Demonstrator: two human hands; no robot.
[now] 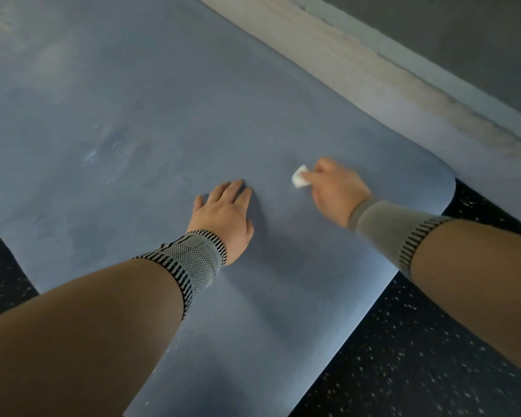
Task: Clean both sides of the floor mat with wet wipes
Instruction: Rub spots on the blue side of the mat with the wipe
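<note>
From the head camera we see the blue floor mat [169, 121] spread flat over a dark speckled floor [403, 356], its rounded corner near a pale wall base [373, 73]; our left hand [223, 212] presses palm-down on the mat, fingers straight and holding nothing; our right hand [334, 191] pinches a small white wet wipe [300, 176] against the mat, just right of the left hand; both wrists wear grey knitted wristbands [190, 263].
</note>
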